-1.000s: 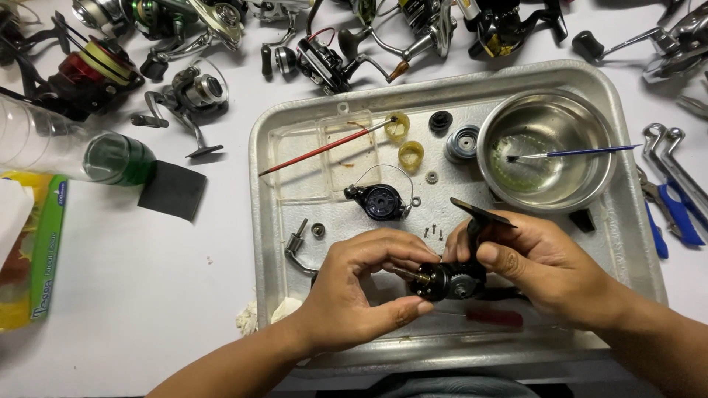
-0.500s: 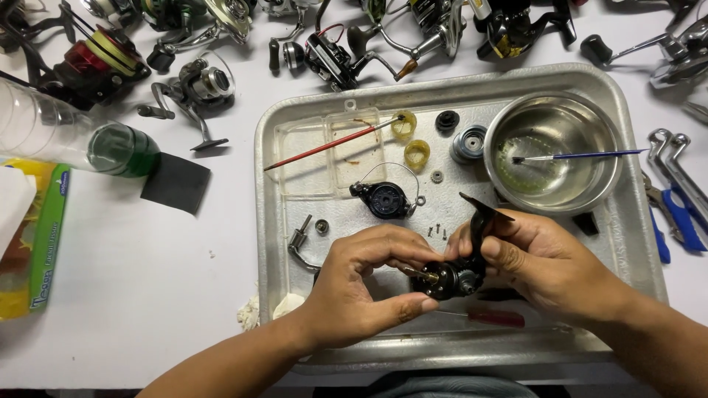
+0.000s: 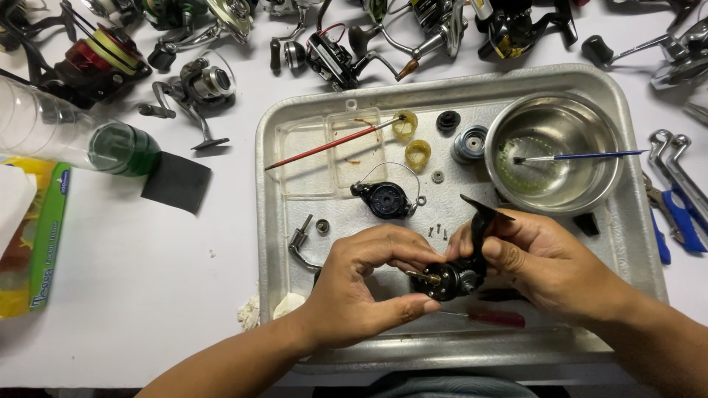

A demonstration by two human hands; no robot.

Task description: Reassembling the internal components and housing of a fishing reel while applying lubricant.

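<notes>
Over the near part of a metal tray (image 3: pixel 273 140), both my hands hold a black fishing reel body (image 3: pixel 459 274). My right hand (image 3: pixel 542 262) grips the body with its black stem pointing up and away. My left hand (image 3: pixel 369 284) pinches the body's left side, where a small brass shaft sticks out between thumb and fingers. A red-handled screwdriver (image 3: pixel 490 318) lies on the tray just under my hands. A black round rotor part with a wire bail (image 3: pixel 389 199) rests just beyond my left hand, with tiny screws (image 3: pixel 437 231) beside it.
On the tray are a steel bowl (image 3: pixel 554 151) holding a blue brush, a red brush (image 3: pixel 324 146) across a clear lid, yellow rings, a grey spool (image 3: pixel 470 144) and a metal crank (image 3: pixel 301 243). Several fishing reels line the far edge. A green-capped bottle (image 3: pixel 122 149) lies left, blue-handled pliers (image 3: pixel 675 214) right.
My hands and the reel body have stayed in place over the tray; the view has shifted slightly. My left fingers have adjusted a little on the body's side.
</notes>
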